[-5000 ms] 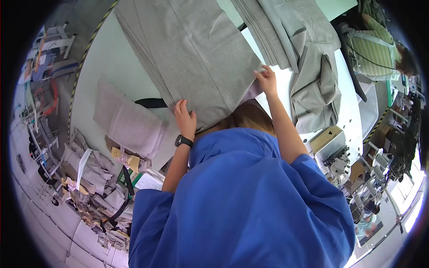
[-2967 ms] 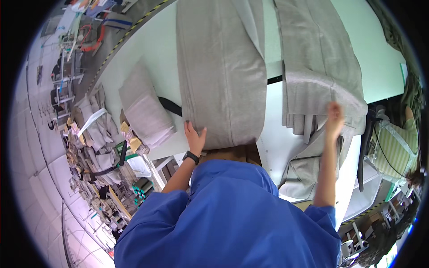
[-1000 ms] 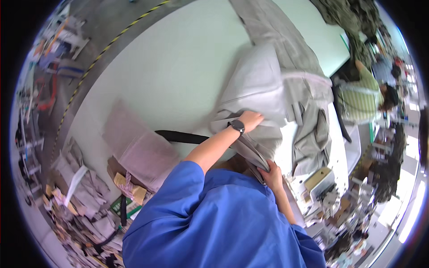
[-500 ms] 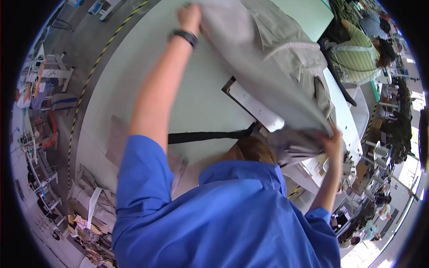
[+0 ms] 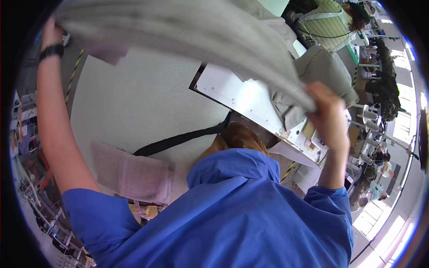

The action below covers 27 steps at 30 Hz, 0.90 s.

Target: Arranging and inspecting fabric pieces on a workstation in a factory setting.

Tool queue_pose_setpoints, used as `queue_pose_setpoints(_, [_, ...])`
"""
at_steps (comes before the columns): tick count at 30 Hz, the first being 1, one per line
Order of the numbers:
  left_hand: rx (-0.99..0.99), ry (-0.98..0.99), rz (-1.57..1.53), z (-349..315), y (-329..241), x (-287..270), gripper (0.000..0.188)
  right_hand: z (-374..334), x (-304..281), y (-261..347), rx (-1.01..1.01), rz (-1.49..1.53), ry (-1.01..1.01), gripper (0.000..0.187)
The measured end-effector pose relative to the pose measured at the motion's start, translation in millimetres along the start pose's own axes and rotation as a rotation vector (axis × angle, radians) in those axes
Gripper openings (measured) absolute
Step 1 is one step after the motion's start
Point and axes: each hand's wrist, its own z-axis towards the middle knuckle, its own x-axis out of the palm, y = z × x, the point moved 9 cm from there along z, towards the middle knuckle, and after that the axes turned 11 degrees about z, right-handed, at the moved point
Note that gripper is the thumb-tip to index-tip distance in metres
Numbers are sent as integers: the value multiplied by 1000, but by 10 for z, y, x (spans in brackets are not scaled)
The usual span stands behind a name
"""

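The left hand [image 5: 52,32] and right hand [image 5: 328,111] grip grey cloth [image 5: 178,31] raised above the tabletop [image 5: 143,94], not yet laid flat.

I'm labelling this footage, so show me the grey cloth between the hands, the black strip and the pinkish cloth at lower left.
Grey cloth [image 5: 187,32]: head view, middle of its stretched span.
Black strip [image 5: 183,136]: head view, midway along its length.
Pinkish cloth [image 5: 134,174]: head view, middle of its face.

Plain grey cloth [image 5: 178,31], blue shirt [image 5: 232,214], black strap [image 5: 178,137], pale table [image 5: 138,98], yellow-green striped top [image 5: 330,26], yellow-and-black striped tape [image 5: 75,75]
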Motion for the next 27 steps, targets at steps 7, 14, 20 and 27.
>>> queue_pose_setpoints(7, [-423, -590, 70, -1628, 2062, -1601, 44, -704, 2933, 318, 158, 403, 935, 41])
queue_pose_setpoints(14, [-431, -354, 1133, -3123, 3045, -795, 47, -926, 3030, -507, 236, 608, 410, 37])
queue_pose_setpoints(20, [-355, 99, 1608, -3435, 2950, 945, 77, -615, 3004, -1510, 566, 433, -86, 34])
queue_pose_setpoints(27, [-232, 271, 1218, -3123, 2169, 1476, 58, -370, 3222, -1401, 626, 421, -117, 19])
